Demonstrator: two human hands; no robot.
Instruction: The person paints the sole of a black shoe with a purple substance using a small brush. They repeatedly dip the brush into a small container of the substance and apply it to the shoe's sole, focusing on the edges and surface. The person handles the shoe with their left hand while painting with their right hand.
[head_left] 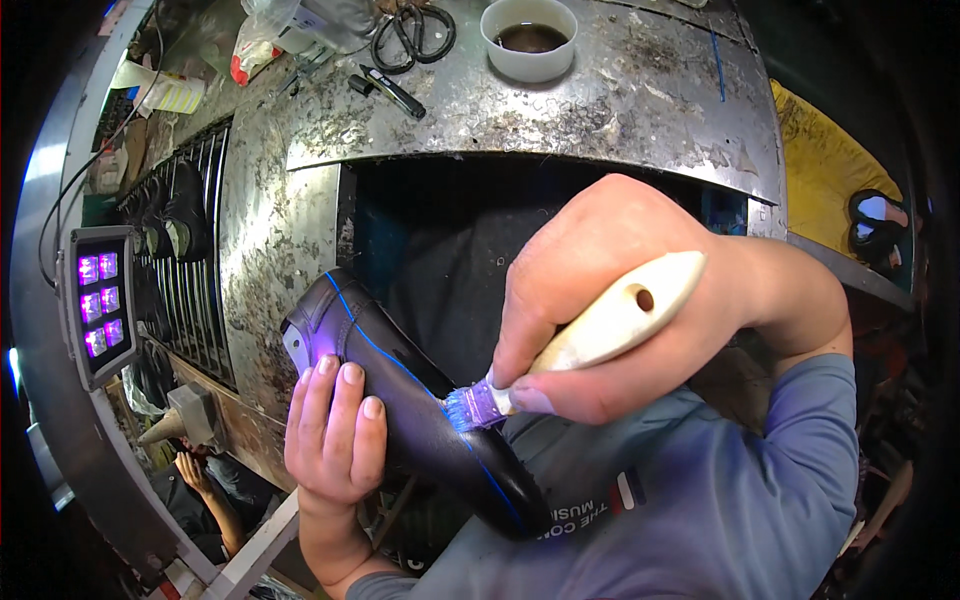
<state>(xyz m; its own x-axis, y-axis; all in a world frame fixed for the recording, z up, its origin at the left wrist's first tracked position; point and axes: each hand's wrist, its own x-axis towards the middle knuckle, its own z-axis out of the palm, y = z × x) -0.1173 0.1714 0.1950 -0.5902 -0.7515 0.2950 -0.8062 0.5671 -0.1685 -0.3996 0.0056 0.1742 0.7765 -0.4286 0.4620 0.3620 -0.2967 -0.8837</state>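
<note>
A black shoe, shiny toward its lower right end, lies slanted in front of my body. A thin bright blue line runs along its length. My left hand is closed against its left side, fingertips on the leather and thumb hidden. A pale plate with a hole shows at the shoe's upper left end. In my right hand is a flat brush with a pale wooden handle, pinched between thumb and fingers. Its bristles, lit bluish purple, touch the shoe at the blue line.
A lamp panel glowing purple stands at left. On the worn metal bench are a white bowl of dark liquid, a black marker and black-handled scissors. Dark shoes sit on a rack. Another person's hand shows lower left.
</note>
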